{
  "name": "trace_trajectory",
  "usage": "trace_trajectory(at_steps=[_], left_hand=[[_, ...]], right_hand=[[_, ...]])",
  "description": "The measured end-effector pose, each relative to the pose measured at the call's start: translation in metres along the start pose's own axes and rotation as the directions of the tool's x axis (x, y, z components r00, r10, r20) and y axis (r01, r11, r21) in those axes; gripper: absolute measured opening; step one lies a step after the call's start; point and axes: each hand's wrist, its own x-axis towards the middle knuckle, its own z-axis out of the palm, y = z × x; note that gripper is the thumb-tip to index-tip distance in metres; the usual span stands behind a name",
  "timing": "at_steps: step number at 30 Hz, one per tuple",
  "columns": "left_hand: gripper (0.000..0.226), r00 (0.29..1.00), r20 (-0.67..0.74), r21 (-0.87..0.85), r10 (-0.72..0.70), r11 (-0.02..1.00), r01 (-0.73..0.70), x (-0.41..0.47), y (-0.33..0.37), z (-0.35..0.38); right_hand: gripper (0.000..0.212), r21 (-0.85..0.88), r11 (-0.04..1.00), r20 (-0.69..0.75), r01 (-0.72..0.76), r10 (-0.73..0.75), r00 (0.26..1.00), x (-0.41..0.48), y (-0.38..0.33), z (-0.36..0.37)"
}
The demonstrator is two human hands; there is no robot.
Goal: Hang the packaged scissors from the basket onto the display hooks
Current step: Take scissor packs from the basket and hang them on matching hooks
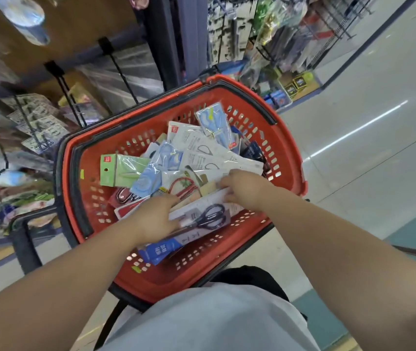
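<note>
- A red basket [293, 158] with a black folded handle sits on a dark metal stand [23, 240], right in front of the person.
- The basket holds a loose heap of packaged scissors [202, 150] lying flat and overlapping.
- Among them are a green pack [122, 171] at the left and a light blue pack [214, 121] propped against the far wall.
- A red-handled pair [183, 186] lies in the middle of the heap.
- A black-handled scissors pack [209, 216] lies on top at the near side, tilted, with its blue label end towards the person.
- The left hand [155, 219] is inside the basket at that pack's left edge, thumb on its face and fingers [171, 198] curled over the edge, gripping it.
- The right hand [243, 188] is at the pack's upper right corner, its fingers [223, 184] bent and pinching the white card there.
- Black display hooks [123, 70] stick out from the rack to the left of the basket, some carrying other packaged goods.
- A second rack of hanging goods [265, 34] stands beyond the basket, beside the pale shiny floor [366, 160].
</note>
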Motion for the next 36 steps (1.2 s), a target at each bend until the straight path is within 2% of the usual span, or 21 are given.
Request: trace_trajectory(at_steps=[3,5,6,8,9,10,12,13,15,17,18,21,23,25,27,28,29,30,31,33,36], left_hand=[[0.026,0.997,-0.069,-0.1,0.025,0.994,-0.032,-0.017,-0.004,-0.028],[0.031,0.99,-0.139,-0.193,0.014,0.98,-0.041,-0.028,-0.005,-0.048],[0.032,0.984,-0.178,-0.245,0.0,0.968,-0.044,-0.033,-0.006,-0.056],[0.025,0.965,-0.252,-0.403,-0.068,0.914,-0.041,-0.039,-0.006,-0.066],[0.022,0.952,-0.282,-0.535,-0.118,0.843,-0.054,-0.042,-0.005,-0.068],[0.024,0.937,-0.301,-0.671,-0.177,0.738,-0.075,-0.045,-0.003,-0.069],[0.027,0.912,-0.313,-0.841,-0.264,0.523,-0.137,-0.05,0.0,-0.068],[0.028,0.912,-0.303,-0.883,-0.275,0.441,-0.161,-0.051,0.001,-0.067],[0.037,0.934,-0.269,-0.92,-0.236,0.35,-0.176,-0.053,0.002,-0.066],[0.058,0.951,-0.237,-0.935,-0.199,0.313,-0.168,-0.055,-0.002,-0.066],[0.064,0.954,-0.22,-0.945,-0.202,0.287,-0.157,-0.057,-0.006,-0.066],[0.07,0.955,-0.189,-0.976,-0.228,0.154,-0.157,-0.065,-0.009,-0.063],[0.06,0.927,-0.209,-0.978,-0.31,0.056,-0.202,-0.068,-0.004,-0.058],[0.045,0.879,-0.257,-0.966,-0.403,0.069,-0.251,-0.071,0.0,-0.054],[0.037,0.818,-0.293,-0.956,-0.495,0.162,-0.245,-0.077,-0.001,-0.053],[0.036,0.786,-0.313,-0.949,-0.533,0.211,-0.234,-0.08,-0.005,-0.053],[0.037,0.756,-0.334,-0.941,-0.562,0.25,-0.23,-0.084,-0.008,-0.054],[0.039,0.726,-0.354,-0.933,-0.589,0.276,-0.231,-0.089,-0.013,-0.055],[0.041,0.696,-0.37,-0.928,-0.615,0.288,-0.239,-0.094,-0.017,-0.057],[0.043,0.636,-0.389,-0.921,-0.666,0.285,-0.266,-0.103,-0.024,-0.06],[0.035,0.575,-0.404,-0.914,-0.711,0.286,-0.289,-0.112,-0.031,-0.062]], right_hand=[[0.042,-0.039,0.997,-0.102,0.068,-0.072,0.992,0.001,-0.01,-0.032],[0.045,-0.014,0.995,-0.267,0.103,-0.103,0.958,0.0,-0.019,-0.054],[0.051,0.05,0.992,-0.392,0.118,-0.089,0.916,-0.001,-0.025,-0.063],[0.074,0.293,0.943,-0.608,0.157,0.057,0.792,-0.006,-0.039,-0.075],[0.088,0.465,0.865,-0.618,0.188,0.166,0.768,-0.008,-0.046,-0.079],[0.1,0.651,0.731,-0.54,0.205,0.256,0.802,-0.01,-0.054,-0.08],[0.106,0.89,0.433,-0.273,0.14,0.26,0.926,-0.011,-0.073,-0.077],[0.096,0.928,0.358,-0.184,0.106,0.193,0.964,-0.01,-0.082,-0.073],[0.063,0.933,0.315,-0.206,0.174,0.071,0.976,-0.005,-0.1,-0.059],[0.038,0.9,0.345,-0.3,0.266,0.045,0.953,-0.003,-0.117,-0.049],[0.034,0.881,0.375,-0.324,0.289,0.033,0.945,-0.002,-0.124,-0.046],[0.048,0.82,0.471,-0.351,0.326,-0.036,0.935,-0.001,-0.134,-0.041],[0.05,0.759,0.554,-0.338,0.342,-0.114,0.934,0.001,-0.133,-0.037],[0.042,0.706,0.613,-0.301,0.354,-0.193,0.934,0.004,-0.129,-0.034],[0.041,0.696,0.646,-0.248,0.314,-0.194,0.949,0.008,-0.118,-0.035],[0.047,0.648,0.713,-0.217,0.269,-0.166,0.962,0.014,-0.107,-0.033],[0.056,0.514,0.831,-0.193,0.211,-0.127,0.973,0.02,-0.095,-0.031],[0.068,0.287,0.948,-0.172,0.141,-0.094,0.981,0.025,-0.083,-0.026],[0.084,0.067,0.994,-0.143,0.092,-0.081,0.986,0.029,-0.076,-0.02],[0.11,-0.189,0.98,-0.127,0.064,-0.089,0.988,0.033,-0.072,-0.005],[0.11,-0.309,0.951,-0.176,0.018,-0.076,0.981,0.039,-0.077,0.014]])
